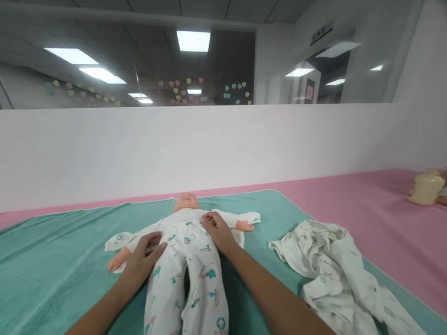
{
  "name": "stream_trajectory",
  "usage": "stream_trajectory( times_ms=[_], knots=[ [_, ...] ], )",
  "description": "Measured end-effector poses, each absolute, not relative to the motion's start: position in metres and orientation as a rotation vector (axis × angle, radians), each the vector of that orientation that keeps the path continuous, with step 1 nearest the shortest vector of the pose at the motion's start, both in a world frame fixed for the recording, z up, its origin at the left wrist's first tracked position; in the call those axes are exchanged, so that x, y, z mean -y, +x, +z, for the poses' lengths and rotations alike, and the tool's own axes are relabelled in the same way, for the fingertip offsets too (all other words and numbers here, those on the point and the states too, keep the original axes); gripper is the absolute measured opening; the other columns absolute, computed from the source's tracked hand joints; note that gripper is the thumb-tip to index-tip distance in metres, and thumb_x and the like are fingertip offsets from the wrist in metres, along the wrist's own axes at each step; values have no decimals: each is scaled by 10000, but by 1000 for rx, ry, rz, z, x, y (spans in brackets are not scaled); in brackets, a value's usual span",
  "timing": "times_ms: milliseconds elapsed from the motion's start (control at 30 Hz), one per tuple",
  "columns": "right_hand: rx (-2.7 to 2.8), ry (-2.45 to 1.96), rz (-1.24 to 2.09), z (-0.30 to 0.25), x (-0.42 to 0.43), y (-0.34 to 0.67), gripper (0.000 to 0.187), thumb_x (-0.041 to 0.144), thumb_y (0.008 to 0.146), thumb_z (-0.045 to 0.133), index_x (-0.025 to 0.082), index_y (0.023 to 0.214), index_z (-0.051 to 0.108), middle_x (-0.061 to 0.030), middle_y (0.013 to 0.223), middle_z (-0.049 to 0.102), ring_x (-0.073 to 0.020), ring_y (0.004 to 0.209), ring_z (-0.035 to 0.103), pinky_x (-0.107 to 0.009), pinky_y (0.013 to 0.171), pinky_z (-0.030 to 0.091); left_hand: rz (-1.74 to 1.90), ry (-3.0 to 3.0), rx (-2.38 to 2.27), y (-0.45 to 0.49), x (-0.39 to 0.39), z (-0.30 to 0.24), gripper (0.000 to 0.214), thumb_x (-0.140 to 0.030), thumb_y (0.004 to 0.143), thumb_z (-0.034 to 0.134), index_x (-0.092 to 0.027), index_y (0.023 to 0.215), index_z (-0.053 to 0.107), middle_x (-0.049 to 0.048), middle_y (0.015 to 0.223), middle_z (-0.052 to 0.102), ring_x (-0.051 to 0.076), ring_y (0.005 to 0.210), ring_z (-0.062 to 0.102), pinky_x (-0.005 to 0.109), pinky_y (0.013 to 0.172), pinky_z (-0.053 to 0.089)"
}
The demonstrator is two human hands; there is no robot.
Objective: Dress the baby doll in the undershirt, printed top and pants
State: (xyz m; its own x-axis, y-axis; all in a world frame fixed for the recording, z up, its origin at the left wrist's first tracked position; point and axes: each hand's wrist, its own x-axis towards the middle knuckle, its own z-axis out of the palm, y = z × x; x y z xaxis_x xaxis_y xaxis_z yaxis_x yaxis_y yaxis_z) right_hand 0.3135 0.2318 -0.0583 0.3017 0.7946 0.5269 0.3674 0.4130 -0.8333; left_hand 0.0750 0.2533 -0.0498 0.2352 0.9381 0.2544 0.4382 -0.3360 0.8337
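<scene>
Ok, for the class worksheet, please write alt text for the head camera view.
A left hand and right hand rest on the body of a baby doll lying on its back in a white printed sleepsuit on a teal cloth. A crumpled white garment lies beside it, and the cloth covers a pink surface.

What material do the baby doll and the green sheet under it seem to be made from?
The baby doll looks like smooth moulded vinyl, with a soft sheen on its head. The green sheet seems a matte, soft fabric with small wrinkles; its fibre cannot be told.
</scene>
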Motion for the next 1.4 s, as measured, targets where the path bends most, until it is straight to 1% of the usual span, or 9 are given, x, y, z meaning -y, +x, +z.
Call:
stream_trajectory(
  times_ms=[200, 333, 433, 800, 900, 1000, 1100, 1233, 1400],
  knots=[
    [1345, -1204, 524, -59, -228, 310, 268, 448, 736, 586, 206, 800, 493, 58, 658, 410, -113, 613, 398, -231, 605, 344, 904, 1889, -1242, 76, -249, -34, 558, -558, 720, 517, -176, 1126, 519, 68, 1088, 603, 234, 992, 568, 322, 828, 466],
    [1564, -1320, 291, -45, -219, 309, 359, 459, 760, 551, 201, 567, 394, 51, 579, 360, -125, 589, 350, -244, 573, 271, 868, 1928, -1227, 68, -247, -33, 516, -544, 719, 529, -178, 1082, 537, 66, 1065, 599, 229, 960, 572, 307, 793, 460],
    [1622, -1341, 163, -35, -213, 302, 392, 443, 780, 525, 200, 524, 354, 37, 578, 382, -138, 619, 370, -252, 593, 271, 868, 1938, -1208, 63, -251, -39, 512, -560, 714, 528, -188, 1066, 533, 71, 1078, 593, 245, 990, 561, 320, 819, 446],
    [1520, -1442, 555, -45, -146, 306, 434, 539, 806, 428, 209, 559, 295, 45, 563, 274, -124, 555, 278, -249, 533, 218, 1015, 2233, -1010, 57, -242, -46, 307, -464, 810, 421, -197, 676, 491, 11, 785, 573, 195, 808, 536, 301, 754, 398],
    [1586, -1438, 652, -54, -116, 305, 386, 538, 818, 429, 206, 624, 390, 41, 604, 346, -124, 570, 315, -247, 545, 248, 1030, 2263, -1048, 55, -235, -42, 280, -434, 798, 441, -197, 654, 481, 4, 733, 566, 190, 767, 531, 292, 714, 383],
    [1606, -1407, 754, -57, -96, 299, 310, 520, 769, 536, 214, 806, 500, 18, 749, 485, -144, 680, 438, -247, 603, 326, 991, 2291, -1072, 51, -228, -38, 287, -426, 789, 448, -192, 625, 470, -5, 677, 552, 182, 721, 522, 276, 659, 357],
    [1594, -1380, 813, -55, -90, 293, 403, 497, 697, 637, 219, 954, 501, -14, 923, 545, -182, 839, 501, -260, 684, 378, 915, 2306, -1083, 46, -222, -36, 317, -453, 786, 453, -187, 616, 478, -13, 637, 532, 168, 669, 494, 259, 596, 319],
    [1583, -1435, 782, -54, -94, 290, 479, 508, 641, 679, 200, 954, 486, -20, 923, 538, -185, 813, 500, -271, 673, 392, 752, 2252, -1045, 37, -210, -37, 398, -536, 813, 397, -181, 669, 501, -9, 668, 529, 158, 647, 465, 247, 570, 297],
    [1583, -1466, 747, -53, -99, 289, 454, 501, 619, 692, 196, 882, 482, 14, 825, 503, -149, 724, 460, -255, 639, 369, 645, 2219, -1024, 27, -189, -41, 439, -578, 833, 337, -185, 649, 406, -18, 632, 440, 143, 612, 407, 239, 557, 270]
  ],
)
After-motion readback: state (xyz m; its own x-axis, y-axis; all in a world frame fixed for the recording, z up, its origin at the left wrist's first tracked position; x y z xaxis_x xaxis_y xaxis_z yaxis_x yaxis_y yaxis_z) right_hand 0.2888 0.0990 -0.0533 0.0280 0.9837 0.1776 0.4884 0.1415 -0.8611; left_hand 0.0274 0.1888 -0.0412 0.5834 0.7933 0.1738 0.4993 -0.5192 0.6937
